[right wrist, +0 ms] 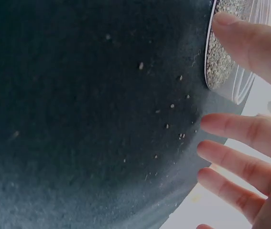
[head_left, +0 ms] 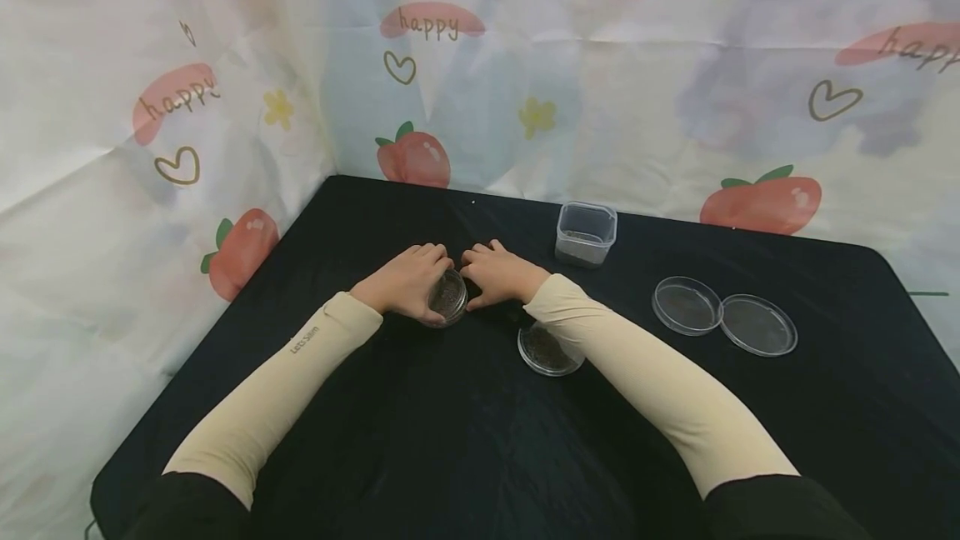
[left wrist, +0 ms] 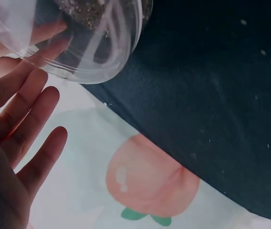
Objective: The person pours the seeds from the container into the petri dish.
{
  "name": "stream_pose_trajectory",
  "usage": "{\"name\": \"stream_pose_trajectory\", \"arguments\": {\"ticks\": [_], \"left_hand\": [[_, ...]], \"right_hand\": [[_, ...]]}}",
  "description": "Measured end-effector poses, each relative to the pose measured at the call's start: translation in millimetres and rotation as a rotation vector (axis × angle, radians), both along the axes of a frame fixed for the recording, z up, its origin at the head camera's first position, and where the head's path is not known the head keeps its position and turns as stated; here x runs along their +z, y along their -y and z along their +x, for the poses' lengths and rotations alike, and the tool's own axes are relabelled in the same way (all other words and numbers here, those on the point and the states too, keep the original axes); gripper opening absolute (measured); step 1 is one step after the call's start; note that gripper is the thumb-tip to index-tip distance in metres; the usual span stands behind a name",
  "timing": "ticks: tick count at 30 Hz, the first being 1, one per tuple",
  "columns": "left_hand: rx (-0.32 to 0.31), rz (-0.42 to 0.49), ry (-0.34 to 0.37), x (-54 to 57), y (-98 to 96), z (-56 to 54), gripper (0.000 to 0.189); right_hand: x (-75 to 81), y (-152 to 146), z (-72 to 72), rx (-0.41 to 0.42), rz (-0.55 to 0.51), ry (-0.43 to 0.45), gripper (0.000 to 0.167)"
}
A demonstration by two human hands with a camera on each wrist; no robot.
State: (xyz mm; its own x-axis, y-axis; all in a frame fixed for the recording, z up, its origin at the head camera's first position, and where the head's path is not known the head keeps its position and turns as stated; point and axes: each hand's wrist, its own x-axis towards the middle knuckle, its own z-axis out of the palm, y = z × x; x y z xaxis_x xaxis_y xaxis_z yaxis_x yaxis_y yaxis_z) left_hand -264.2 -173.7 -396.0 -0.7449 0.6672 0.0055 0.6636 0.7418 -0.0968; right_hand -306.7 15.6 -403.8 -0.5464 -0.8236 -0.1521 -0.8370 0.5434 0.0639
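My left hand (head_left: 412, 280) grips a round clear petri dish (head_left: 448, 298) filled with dark grainy matter, thumb at the near side and fingers round the far side. Seen from the left wrist, its clear wall (left wrist: 102, 71) rises beside the spread fingertips (left wrist: 54, 95). My right hand (head_left: 501, 275) is close at the dish's right side, its fingers extended and its thumb by the rim. In the right wrist view the thumb (right wrist: 250, 43) overlaps a clear container of pale grains (right wrist: 219, 67). Under the right forearm sits a second filled petri dish (head_left: 551, 350), partly hidden by the sleeve.
A clear square plastic tub (head_left: 586, 233) with grains at its bottom stands at the back. Two clear petri dish pieces, one (head_left: 687, 307) beside another (head_left: 759, 326), lie to the right. Small pale grains (right wrist: 172, 106) dot the black tablecloth (head_left: 480, 440). A printed curtain (head_left: 637, 107) hangs behind.
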Motion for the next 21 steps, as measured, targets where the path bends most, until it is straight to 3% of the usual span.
{"name": "stream_pose_trajectory", "arguments": {"ticks": [7, 21], "left_hand": [[0.032, -0.007, 0.038, -7.1, -5.0, -2.1, 0.078], [0.027, 0.013, 0.056, -15.4, -1.5, -3.6, 0.078]], "right_hand": [[3.2, -3, -0.4, -0.031, 0.013, -0.001, 0.052], [14.5, -14, 10.4, -0.041, -0.018, 0.014, 0.058]]}}
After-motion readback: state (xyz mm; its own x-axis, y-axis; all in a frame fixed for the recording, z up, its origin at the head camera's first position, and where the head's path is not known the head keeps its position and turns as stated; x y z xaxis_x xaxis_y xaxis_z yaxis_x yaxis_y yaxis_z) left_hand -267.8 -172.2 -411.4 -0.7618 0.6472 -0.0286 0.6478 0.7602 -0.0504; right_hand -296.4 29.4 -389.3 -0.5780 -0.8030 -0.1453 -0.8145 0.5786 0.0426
